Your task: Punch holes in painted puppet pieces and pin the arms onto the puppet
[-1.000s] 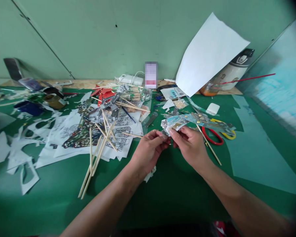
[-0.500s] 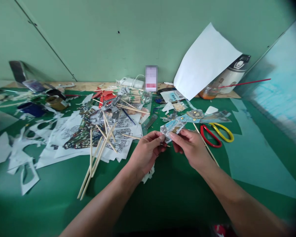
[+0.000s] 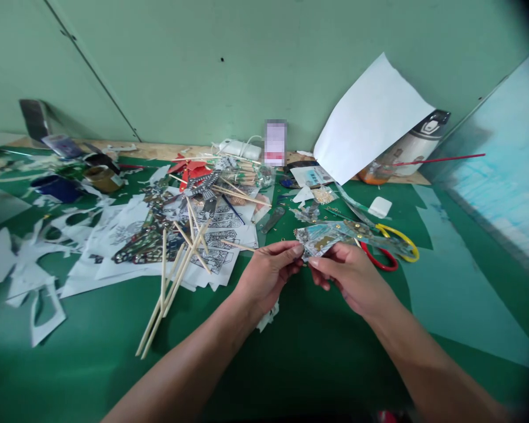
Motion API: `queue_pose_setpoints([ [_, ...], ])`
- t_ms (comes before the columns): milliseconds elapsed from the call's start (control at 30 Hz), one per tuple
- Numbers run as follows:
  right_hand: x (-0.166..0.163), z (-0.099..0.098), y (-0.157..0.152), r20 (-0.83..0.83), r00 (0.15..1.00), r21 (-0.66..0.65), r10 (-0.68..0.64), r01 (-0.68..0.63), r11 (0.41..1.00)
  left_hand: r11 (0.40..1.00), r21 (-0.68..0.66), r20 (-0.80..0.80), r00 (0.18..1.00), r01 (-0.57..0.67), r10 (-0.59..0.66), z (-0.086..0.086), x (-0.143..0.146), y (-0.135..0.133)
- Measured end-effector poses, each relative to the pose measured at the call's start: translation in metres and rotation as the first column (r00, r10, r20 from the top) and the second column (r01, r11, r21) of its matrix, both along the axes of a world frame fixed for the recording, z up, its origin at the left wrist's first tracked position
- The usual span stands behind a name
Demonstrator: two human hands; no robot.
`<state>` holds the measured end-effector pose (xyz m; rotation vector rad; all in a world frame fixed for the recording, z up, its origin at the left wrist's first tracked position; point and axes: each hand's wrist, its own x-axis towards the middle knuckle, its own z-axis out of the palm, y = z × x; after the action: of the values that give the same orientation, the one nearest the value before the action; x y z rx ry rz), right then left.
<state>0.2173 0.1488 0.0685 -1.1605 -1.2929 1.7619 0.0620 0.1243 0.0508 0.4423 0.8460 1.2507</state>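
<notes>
My left hand [image 3: 268, 273] and my right hand [image 3: 350, 276] meet over the green mat [image 3: 291, 352], both pinching the near end of a painted blue-and-gold cut-out piece [image 3: 324, 236]. The piece stretches to the right, with small gold fasteners on it, and its far end lies over the red-and-yellow scissors [image 3: 390, 249]. A thin wooden stick runs under my right hand. Fingertips of both hands are pressed together on the piece's edge.
Several wooden sticks [image 3: 171, 276] lie across printed paper and a dark painted cut-out [image 3: 147, 241] on the left. White paper offcuts [image 3: 35, 282] litter the far left. A large white sheet [image 3: 370, 117] leans on a flask [image 3: 417, 147] at the back right.
The cut-out piece's far end has dropped lower onto the scissors. My hands stayed together and shifted slightly toward me and to the right.
</notes>
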Motion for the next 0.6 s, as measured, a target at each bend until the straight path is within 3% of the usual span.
queue_pose_setpoints([
  [333, 0.0, 0.0037, -0.0035, 0.006, 1.0, -0.045, -0.026, 0.026, 0.999, 0.997, 0.002, 0.038, 0.996, 0.078, -0.078, 0.0035, -0.0027, -0.0003],
  [600, 0.0026, 0.0026, -0.0065, 0.054, 0.998, 0.066, -0.042, 0.038, 0.997, 0.997, 0.034, 0.01, 0.997, 0.075, -0.076, 0.0011, -0.0012, 0.0003],
])
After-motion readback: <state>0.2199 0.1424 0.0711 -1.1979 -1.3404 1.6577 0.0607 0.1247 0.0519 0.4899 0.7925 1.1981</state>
